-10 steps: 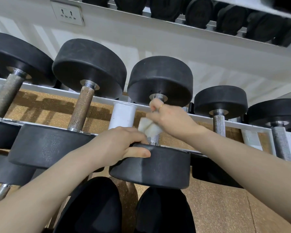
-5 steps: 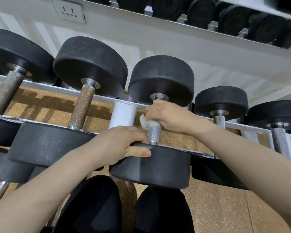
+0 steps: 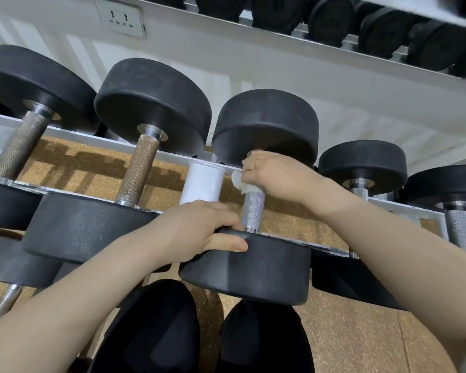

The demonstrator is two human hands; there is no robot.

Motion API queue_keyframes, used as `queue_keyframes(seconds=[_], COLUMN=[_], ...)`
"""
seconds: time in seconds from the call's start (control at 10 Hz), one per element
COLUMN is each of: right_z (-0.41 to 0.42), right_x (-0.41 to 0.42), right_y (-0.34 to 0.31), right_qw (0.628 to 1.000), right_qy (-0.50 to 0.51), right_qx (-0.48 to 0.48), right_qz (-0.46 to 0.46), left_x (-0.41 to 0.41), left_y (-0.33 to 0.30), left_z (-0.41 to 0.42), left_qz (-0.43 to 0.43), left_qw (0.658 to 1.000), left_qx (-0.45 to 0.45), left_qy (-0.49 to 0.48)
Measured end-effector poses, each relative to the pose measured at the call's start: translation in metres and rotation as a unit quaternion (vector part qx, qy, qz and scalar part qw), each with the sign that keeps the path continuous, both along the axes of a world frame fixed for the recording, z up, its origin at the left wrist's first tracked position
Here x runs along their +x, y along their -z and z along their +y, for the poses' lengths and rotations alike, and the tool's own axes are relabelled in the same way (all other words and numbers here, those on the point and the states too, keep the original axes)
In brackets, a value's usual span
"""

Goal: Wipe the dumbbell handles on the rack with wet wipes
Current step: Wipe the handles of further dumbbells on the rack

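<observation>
You are mid-wipe on the dumbbell handle [image 3: 253, 208] of the third dumbbell from the left on this tier of the rack [image 3: 172, 157], so take that handle as your landmark. Your right hand [image 3: 275, 176] is clenched around its upper end, just under the far weight head [image 3: 267, 125], with the wet wipe [image 3: 242, 184] pinched against the metal and a white corner showing to the left of your fingers. Below the wipe the knurled steel is bare down to the near weight head [image 3: 248, 270]. Your left hand [image 3: 199, 230] grips that near head's rim, fingers curled over the top edge and thumb along the front, steadying the dumbbell. I judge the next move calls for drawing the wipe down the bare length, keeping it wrapped tight, with the left hand holding firm so the dumbbell does not roll. Counted on this tier: five dumbbells in view, two to the left of your handle and two to the right, and one wipe. The handle immediately left [image 3: 137, 170] looks brownish. A white rack post [image 3: 202, 184] stands just left of your handle. More dumbbells sit on the shelf above [image 3: 334, 22], too cropped to count.
</observation>
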State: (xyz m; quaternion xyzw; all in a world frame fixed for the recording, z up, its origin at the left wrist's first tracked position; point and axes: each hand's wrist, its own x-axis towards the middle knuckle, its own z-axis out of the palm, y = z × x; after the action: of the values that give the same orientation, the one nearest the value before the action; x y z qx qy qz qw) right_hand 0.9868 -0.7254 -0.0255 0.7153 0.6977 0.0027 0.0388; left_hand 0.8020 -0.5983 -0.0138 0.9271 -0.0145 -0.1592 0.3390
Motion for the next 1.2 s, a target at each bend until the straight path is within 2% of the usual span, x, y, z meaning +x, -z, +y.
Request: queue_keyframes(seconds=[0.1,0.2,0.4,0.5,0.7,0.8,0.9,1.0,1.1,1.2], right_z=[-0.003,-0.020,-0.017,-0.003,-0.013,-0.042,-0.056,-0.044,-0.032,-0.025], right_x=[-0.014,-0.037,-0.038,-0.014,0.004,-0.005,-0.026,-0.042,-0.035,-0.033], right_y=[0.000,0.002,-0.002,-0.008,0.005,0.017,0.018,-0.006,0.011,0.016], right_qw=[0.999,0.993,0.984,0.996,0.994,0.994,0.989,0.945,0.790,0.609], right_qy=[-0.003,-0.050,-0.108,-0.047,-0.043,0.056,0.149,0.273,0.456,0.535], right_qx=[-0.021,-0.042,-0.084,-0.077,0.082,0.087,0.016,0.122,0.167,0.146], right_qz=[0.044,0.100,0.114,0.017,-0.056,-0.023,0.007,0.135,0.375,0.567], left_x=[-0.001,-0.001,0.000,-0.001,-0.004,-0.008,-0.009,-0.006,-0.006,-0.008], left_y=[0.003,0.005,0.002,-0.001,0.000,0.002,0.004,0.004,0.001,-0.002], left_z=[0.001,0.000,-0.002,-0.001,0.000,-0.004,-0.004,-0.003,-0.004,-0.004], left_qz=[-0.006,-0.016,-0.011,-0.012,-0.019,-0.027,-0.031,-0.031,-0.034,-0.023], left_qw=[1.000,1.000,1.000,1.000,0.999,0.999,0.999,0.999,0.999,0.999], left_qx=[-0.009,-0.012,-0.023,-0.019,-0.036,-0.029,-0.009,0.032,0.040,0.026], left_qy=[-0.004,0.000,-0.008,-0.008,-0.022,-0.031,-0.020,0.003,0.013,0.013])
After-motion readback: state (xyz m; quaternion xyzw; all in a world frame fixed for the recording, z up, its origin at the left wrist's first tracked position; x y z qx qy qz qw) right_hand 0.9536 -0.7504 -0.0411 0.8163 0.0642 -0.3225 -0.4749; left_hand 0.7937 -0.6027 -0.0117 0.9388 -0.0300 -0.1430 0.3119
